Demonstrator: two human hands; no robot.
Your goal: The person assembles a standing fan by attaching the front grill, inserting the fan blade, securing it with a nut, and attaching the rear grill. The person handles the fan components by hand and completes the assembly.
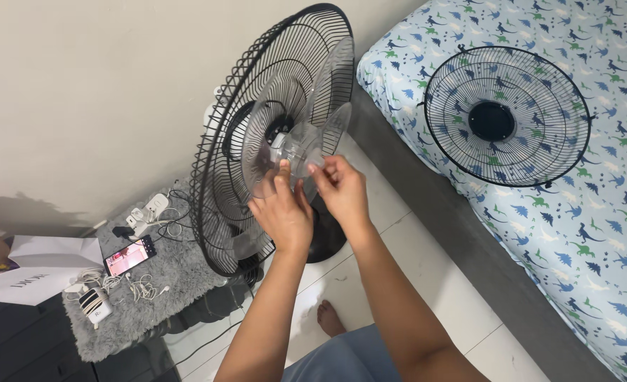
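while both hands work at one clear fan blade (292, 127), left hand (283, 212) and right hand (341, 187) pinch its hub, fingers curled. blade sits inside one rear grille (218, 148). one front grille (506, 117) lies on the bed (596, 233).

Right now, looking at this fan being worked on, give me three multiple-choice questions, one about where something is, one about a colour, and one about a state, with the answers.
1. Where does the detached front grille lie?
A. on the bed
B. on the grey rug
C. on the tiled floor

2. What colour is the fan blade?
A. solid blue
B. clear, see-through
C. white

3. What are the two hands doing?
A. resting on the bed
B. holding the phone
C. both touching the blade hub

Answers:
1. A, the round black grille rests on the dinosaur-print sheet.
2. B, the rear grille shows through the blade.
3. C, the left hand and right hand meet at the hub, fingers on it.
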